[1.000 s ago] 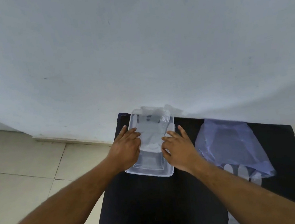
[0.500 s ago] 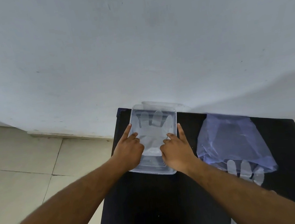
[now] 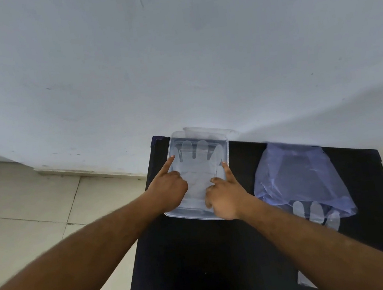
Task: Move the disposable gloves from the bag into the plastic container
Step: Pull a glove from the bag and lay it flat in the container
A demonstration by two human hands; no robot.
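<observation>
Gloves (image 3: 198,162) of clear disposable plastic lie flat inside the plastic container (image 3: 227,155), fingers pointing toward the wall (image 3: 174,50); how many are stacked there cannot be told, since they are see-through. The container sits at the far left corner of the black tabletop (image 3: 200,264), its far rim touching or just short of the wall and its left rim close to the tabletop's left edge, beyond which the tiled floor (image 3: 37,212) drops away. A second clear rim shows just behind it against the wall; whether it is a lid is unclear.

The left hand (image 3: 168,191) rests on the near left part of the container, index finger stretched along the left rim, other fingers curled; its grip holds nothing. The right hand (image 3: 223,195) presses on the near right part, index finger laid along the right rim and another fingertip down on the glove; its grip too is spread flat, clasping nothing.

The bag (image 3: 298,177), pale violet and crumpled, lies to the right, apart from the container with a strip of bare tabletop between. More glove fingers (image 3: 314,211) poke from its near mouth. Another bit of clear plastic (image 3: 303,280) shows beside the right forearm, partly hidden by it. The near middle of the tabletop is bare; its near edge is cut off by the frame.
</observation>
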